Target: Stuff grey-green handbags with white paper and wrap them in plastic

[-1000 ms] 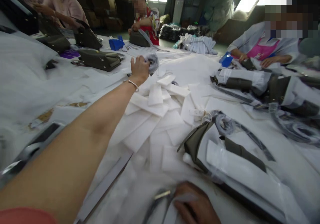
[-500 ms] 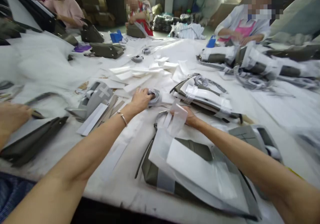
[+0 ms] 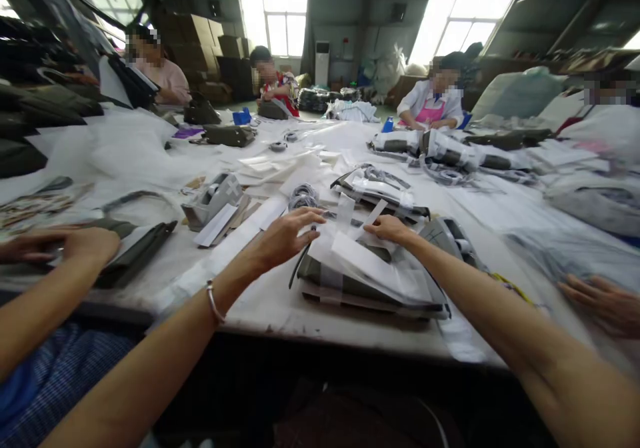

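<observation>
An olive-green bag (image 3: 320,276) wrapped in white paper sheets (image 3: 373,268) lies in front of me near the table's front edge. My left hand (image 3: 283,236), a bracelet on its wrist, reaches to the bag's left end with fingers stretched out, touching the paper edge beside a dark strap (image 3: 300,267). My right hand (image 3: 391,228) rests on the bag's far side, fingers pinched on a white paper strip (image 3: 374,213) that sticks up. A rolled grey strap (image 3: 303,197) lies on the table just beyond my left hand.
A grey tape dispenser (image 3: 216,197) and white strips stand left of the roll. Another wrapped bag (image 3: 380,191) lies behind. A co-worker's hand (image 3: 80,245) rests on a dark bag at left; another person's hand (image 3: 603,299) is at right. People work at the far side.
My left hand brought the rolled grey strap from the far table toward me and let it go. The view pulled back; both hands now sit on the wrapped bag.
</observation>
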A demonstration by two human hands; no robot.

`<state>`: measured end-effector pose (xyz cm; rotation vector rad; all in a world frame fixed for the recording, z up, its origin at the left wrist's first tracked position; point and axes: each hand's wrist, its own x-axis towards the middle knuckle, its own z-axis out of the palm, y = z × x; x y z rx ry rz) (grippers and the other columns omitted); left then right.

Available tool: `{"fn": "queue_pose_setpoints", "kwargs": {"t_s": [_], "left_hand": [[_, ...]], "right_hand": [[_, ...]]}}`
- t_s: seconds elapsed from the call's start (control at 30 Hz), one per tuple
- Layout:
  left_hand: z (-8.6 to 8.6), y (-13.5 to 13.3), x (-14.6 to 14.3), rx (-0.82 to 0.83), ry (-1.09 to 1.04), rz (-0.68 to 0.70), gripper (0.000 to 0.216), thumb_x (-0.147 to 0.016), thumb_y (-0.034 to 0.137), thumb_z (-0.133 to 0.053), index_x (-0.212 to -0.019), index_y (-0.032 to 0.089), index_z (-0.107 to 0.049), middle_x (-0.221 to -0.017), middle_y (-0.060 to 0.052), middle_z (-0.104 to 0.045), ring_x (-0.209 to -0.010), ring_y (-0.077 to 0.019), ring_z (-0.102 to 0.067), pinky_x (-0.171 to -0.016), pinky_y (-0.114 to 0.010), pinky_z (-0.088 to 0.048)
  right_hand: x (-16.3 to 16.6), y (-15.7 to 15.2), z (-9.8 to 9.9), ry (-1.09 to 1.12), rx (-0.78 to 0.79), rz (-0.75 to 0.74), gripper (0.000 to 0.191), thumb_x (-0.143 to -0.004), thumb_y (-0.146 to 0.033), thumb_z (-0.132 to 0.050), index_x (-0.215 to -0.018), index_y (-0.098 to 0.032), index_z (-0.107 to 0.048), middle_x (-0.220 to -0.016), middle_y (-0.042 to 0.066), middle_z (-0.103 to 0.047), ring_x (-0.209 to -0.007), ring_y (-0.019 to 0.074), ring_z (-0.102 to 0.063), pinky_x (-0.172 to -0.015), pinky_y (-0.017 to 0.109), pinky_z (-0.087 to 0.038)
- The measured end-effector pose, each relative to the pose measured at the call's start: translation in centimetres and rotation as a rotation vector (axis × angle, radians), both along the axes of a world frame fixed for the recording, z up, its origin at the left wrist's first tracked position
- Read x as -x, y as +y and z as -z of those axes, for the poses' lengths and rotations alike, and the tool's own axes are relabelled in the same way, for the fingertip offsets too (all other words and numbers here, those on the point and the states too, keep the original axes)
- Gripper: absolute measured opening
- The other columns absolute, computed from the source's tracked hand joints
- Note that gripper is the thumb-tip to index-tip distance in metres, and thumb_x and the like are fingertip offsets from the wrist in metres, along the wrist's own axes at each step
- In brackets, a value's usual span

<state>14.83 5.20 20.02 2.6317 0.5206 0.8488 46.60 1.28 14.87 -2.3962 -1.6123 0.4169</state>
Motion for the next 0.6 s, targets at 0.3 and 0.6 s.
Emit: {"fn": "queue_pose_setpoints", "kwargs": {"t_s": [0.3, 0.6], "left_hand": [[4.4, -4.8, 1.2, 0.037, 0.001, -0.069, 0.041, -0.086, 0.021, -0.068, -0.125, 0.023, -0.056, -0.126, -0.007, -0.065, -0.118, -0.0241, -0.061, -0.101, -0.039, -0.05], [7.3, -6.6, -0.5, 0.168, -0.124, -0.309, 0.067, -0.075, 0.022, -0.078, -0.134, 0.021, -0.047, -0.128, -0.011, -0.062, -0.119, -0.029, -0.058, -0.102, -0.047, -0.046]], "right_hand": [[6.1, -7.4, -5.0, 0.101, -0.193, -0.233, 0.035, -0.095, -0.044, -0.05, -0.113, -0.024, -0.072, -0.115, 0.006, -0.073, -0.105, 0.0254, -0.067, -0.093, 0.035, -0.049], [10.9, -11.2, 0.1, 0.247, -0.375, -0.437, 0.046, -0.093, -0.045, -0.056, -0.132, -0.02, -0.06, -0.136, 0.012, -0.06, -0.128, 0.0281, -0.054, -0.11, 0.047, -0.042]]}}
